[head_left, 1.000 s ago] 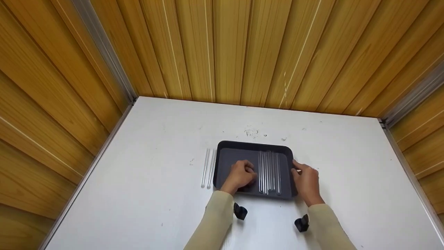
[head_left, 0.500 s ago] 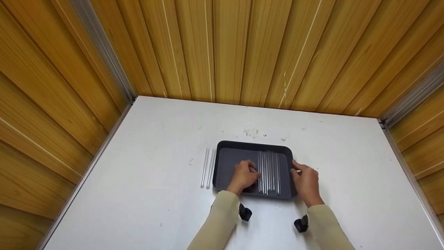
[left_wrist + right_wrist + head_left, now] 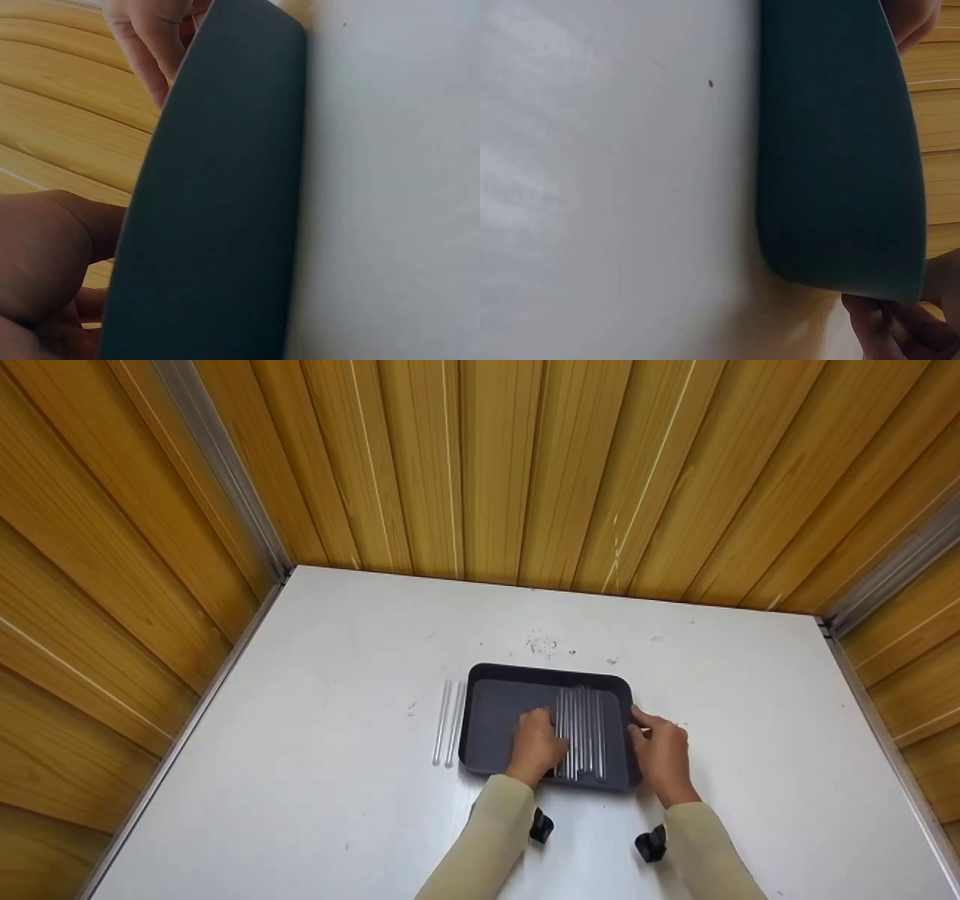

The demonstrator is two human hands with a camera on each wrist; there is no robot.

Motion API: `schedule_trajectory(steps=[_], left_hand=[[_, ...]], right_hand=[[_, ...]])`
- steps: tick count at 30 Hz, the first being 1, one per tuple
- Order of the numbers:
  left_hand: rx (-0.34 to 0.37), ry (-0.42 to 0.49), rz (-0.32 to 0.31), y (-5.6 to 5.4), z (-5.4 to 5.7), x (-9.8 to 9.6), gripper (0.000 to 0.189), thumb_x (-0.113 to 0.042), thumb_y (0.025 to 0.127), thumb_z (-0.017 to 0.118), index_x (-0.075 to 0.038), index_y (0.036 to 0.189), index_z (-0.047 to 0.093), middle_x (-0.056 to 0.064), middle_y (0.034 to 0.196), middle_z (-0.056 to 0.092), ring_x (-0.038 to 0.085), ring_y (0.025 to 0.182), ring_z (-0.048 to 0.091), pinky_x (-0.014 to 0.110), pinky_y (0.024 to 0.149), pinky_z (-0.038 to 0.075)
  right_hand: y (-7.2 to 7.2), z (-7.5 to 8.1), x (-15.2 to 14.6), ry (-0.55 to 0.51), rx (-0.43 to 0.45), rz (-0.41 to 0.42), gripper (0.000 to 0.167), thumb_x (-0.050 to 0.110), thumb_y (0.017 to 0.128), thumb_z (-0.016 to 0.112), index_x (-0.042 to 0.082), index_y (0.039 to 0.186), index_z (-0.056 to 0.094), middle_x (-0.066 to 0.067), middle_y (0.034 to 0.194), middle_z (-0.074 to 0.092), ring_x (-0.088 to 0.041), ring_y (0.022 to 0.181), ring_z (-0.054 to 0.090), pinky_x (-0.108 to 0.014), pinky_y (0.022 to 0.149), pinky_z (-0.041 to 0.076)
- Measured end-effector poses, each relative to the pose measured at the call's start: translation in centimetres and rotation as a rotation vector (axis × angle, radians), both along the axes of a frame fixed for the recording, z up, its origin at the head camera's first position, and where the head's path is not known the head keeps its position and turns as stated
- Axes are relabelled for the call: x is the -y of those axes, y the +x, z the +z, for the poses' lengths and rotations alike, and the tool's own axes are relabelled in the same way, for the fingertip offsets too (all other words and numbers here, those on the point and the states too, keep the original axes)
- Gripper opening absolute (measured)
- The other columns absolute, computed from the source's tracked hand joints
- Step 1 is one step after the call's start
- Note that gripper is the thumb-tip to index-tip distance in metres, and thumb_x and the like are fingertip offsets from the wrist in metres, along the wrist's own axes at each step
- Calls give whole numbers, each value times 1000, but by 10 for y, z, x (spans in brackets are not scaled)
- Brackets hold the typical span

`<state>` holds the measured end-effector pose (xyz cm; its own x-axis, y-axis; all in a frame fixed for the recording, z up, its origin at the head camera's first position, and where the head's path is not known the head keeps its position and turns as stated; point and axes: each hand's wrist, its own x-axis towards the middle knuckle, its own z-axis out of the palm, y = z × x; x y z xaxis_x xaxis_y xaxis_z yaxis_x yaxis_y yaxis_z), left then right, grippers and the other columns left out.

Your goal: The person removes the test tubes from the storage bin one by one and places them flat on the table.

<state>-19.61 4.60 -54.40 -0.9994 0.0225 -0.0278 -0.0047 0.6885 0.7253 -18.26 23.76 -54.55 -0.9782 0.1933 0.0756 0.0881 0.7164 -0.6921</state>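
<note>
A dark grey tray lies on the white table. In its right half, several clear, glass-like rods lie side by side. My left hand is down inside the tray with bent fingers, thumb against the left side of the row. Its fingertips are hidden, so whether it pinches a rod does not show. At the tray's right rim, my right hand holds the edge between thumb and fingers. In the right wrist view, fingertips show at the outside of the tray's end wall.
Two more clear rods lie on the table just left of the tray. Wood-look panels stand behind and at both sides. A black mount sits at each wrist.
My left hand has moved to the right inside the tray, up against the row of rods, its knuckles turning over more. The right hand stays at the rim.
</note>
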Motion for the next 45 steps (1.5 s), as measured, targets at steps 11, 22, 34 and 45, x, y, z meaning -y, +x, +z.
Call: schedule_trajectory(steps=[11, 22, 34, 45], left_hand=[[106, 89, -17, -6, 2, 6, 20, -13, 74, 79, -5, 87, 66, 6, 81, 64, 19, 73, 58, 34, 64, 51], [206, 183, -32, -11, 8, 15, 25, -15, 75, 80, -7, 94, 66, 2, 82, 64, 16, 75, 57, 32, 71, 51], [228, 318, -26, -12, 17, 26, 21, -5, 73, 76, -6, 92, 66, 0, 80, 67, 11, 68, 60, 25, 66, 49], [217, 388, -22, -14, 32, 44, 22, -2, 74, 74, -3, 94, 66, 3, 83, 67, 12, 69, 60, 24, 64, 50]], right_hand=[[-1, 0, -1, 5, -23, -7, 36, 2, 92, 60, 3, 128, 60, -25, 115, 67, -28, 88, 67, -18, 62, 47], [-2, 0, 0, 10, -23, -7, 36, 3, 92, 60, 4, 128, 61, -25, 116, 66, -30, 91, 68, -20, 65, 48], [-1, 1, -1, 8, -35, 13, 35, 2, 92, 60, 2, 127, 61, -24, 115, 67, -30, 89, 68, -17, 62, 48], [-1, 1, 0, 0, -31, 10, 36, 2, 92, 59, 1, 128, 60, -25, 114, 67, -29, 88, 67, -17, 60, 46]])
